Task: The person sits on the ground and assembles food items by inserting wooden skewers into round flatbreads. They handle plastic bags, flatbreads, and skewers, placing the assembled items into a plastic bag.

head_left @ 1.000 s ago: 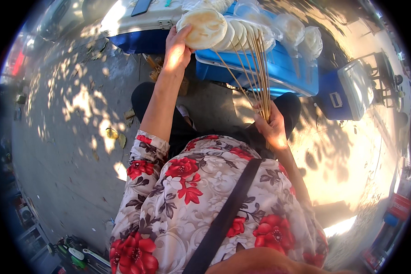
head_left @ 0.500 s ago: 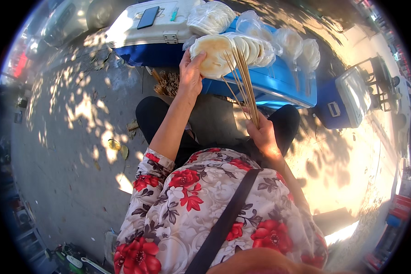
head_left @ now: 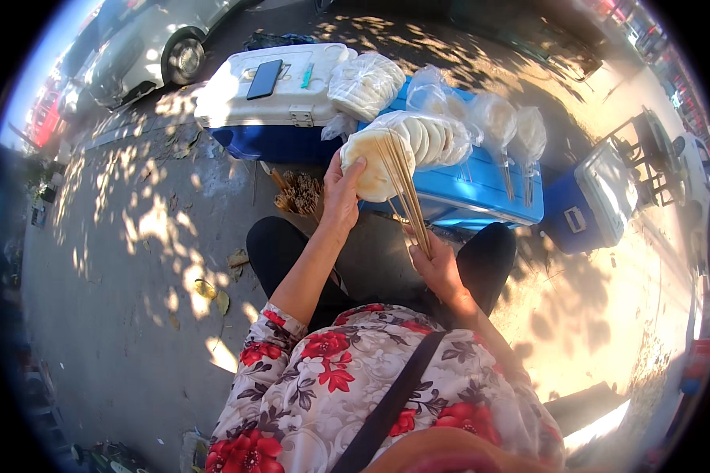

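Observation:
A pale, round flat cake (head_left: 369, 165) is gripped at its left edge by my left hand (head_left: 341, 197), thumb on its face. My right hand (head_left: 440, 272) is closed round the lower ends of a bundle of thin wooden skewers (head_left: 406, 193). The skewers fan upward, their upper ends in front of the right part of the cake; whether any pierces it I cannot tell. Just behind, more round cakes (head_left: 430, 142) lie in a row in a clear plastic bag on the blue cooler box (head_left: 481, 189).
A white-lidded cooler (head_left: 237, 83) at the far left bears a phone (head_left: 265, 79) and a bag of cakes (head_left: 364, 85). Bagged cakes on sticks (head_left: 497, 122) lie at the right of the blue box. A bundle of sticks (head_left: 298, 193) stands below. Another cooler (head_left: 588, 201) is at right.
My view has tilted up, so everything sits lower in it. My right hand has come closer to my left, and the skewers now cross more of the cake's face.

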The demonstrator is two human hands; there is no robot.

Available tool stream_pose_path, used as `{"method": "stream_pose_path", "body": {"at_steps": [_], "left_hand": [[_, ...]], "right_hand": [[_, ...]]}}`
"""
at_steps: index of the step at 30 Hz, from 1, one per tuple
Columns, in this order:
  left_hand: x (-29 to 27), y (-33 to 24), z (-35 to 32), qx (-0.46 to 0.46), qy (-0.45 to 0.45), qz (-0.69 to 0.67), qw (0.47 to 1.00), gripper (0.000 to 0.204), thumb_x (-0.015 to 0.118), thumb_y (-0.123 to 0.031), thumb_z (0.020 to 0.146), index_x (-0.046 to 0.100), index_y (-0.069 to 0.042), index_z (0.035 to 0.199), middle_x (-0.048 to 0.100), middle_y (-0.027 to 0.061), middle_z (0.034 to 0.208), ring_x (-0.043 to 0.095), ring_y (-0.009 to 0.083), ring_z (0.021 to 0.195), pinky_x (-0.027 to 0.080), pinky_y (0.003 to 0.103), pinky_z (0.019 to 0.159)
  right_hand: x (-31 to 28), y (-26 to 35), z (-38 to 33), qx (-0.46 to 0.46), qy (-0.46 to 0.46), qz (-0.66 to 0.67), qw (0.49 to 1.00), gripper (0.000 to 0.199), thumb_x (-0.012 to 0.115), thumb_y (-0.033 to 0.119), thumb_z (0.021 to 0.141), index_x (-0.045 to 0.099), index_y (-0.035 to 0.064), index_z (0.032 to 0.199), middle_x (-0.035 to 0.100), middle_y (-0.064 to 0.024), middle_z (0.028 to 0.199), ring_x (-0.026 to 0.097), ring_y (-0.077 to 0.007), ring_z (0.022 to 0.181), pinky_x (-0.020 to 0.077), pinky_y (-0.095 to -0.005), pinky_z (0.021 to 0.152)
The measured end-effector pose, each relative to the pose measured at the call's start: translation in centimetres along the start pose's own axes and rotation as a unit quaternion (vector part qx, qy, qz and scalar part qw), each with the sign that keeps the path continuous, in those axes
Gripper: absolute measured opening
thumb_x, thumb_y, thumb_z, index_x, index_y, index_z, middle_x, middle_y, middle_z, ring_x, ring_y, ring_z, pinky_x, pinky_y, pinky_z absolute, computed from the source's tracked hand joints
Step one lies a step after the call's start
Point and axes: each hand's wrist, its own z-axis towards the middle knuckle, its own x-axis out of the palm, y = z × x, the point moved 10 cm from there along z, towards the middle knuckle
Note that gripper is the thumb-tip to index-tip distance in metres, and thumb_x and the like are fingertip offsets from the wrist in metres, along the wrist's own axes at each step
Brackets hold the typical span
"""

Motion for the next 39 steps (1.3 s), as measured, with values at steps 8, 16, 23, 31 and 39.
{"method": "stream_pose_path", "body": {"at_steps": [8,16,23,31,39], "left_hand": [[-1.1,0.4,1.4,0.013,0.008,-0.008,1.0,0.034,0.058,-0.011,0.089,0.049,-0.005,0.121,0.059,0.004,0.111,0.058,0.0131,0.102,0.047,0.028,0.086],[-0.9,-0.4,6.9,0.012,-0.012,0.005,1.0,0.029,0.052,-0.019,0.093,0.052,-0.002,0.116,0.061,0.0058,0.107,0.058,0.0125,0.099,0.047,0.028,0.085],[-0.1,-2.4,10.5,0.054,-0.074,0.145,0.985,0.036,0.049,-0.026,0.094,0.046,-0.001,0.12,0.057,0.009,0.11,0.058,0.0175,0.098,0.048,0.03,0.084],[0.4,-2.5,11.3,0.036,-0.104,0.153,0.982,0.034,0.047,-0.027,0.095,0.048,-0.001,0.116,0.058,0.0096,0.107,0.059,0.018,0.096,0.049,0.032,0.083],[3.0,-1.1,9.1,0.053,-0.037,0.039,0.997,0.031,0.049,-0.02,0.095,0.05,0.0,0.118,0.061,0.0087,0.107,0.06,0.014,0.095,0.049,0.028,0.083]], "right_hand": [[0.2,2.1,3.3,-0.074,0.033,-0.06,0.995,0.038,0.055,0.015,0.088,0.05,0.0079,0.125,0.049,-0.0112,0.058,0.049,-0.02,0.05,0.0398,-0.0325,0.052],[-0.8,1.0,8.5,-0.075,0.084,0.014,0.993,0.036,0.057,0.009,0.087,0.053,0.0078,0.123,0.055,-0.0072,0.062,0.058,-0.0161,0.052,0.0453,-0.0301,0.051],[-3.6,3.9,14.1,-0.137,0.139,0.084,0.977,0.041,0.06,0.008,0.082,0.051,0.0047,0.122,0.06,-0.0127,0.068,0.059,-0.0292,0.055,0.0478,-0.0351,0.053],[-4.9,3.7,15.2,-0.17,0.116,0.059,0.977,0.045,0.064,0.006,0.076,0.055,0.0059,0.12,0.061,-0.0118,0.066,0.06,-0.0287,0.056,0.0474,-0.0356,0.05],[-5.0,3.7,11.9,-0.2,0.063,0.002,0.978,0.042,0.062,0.003,0.077,0.053,0.0041,0.118,0.062,-0.0156,0.073,0.061,-0.0305,0.057,0.0486,-0.0367,0.053]]}}
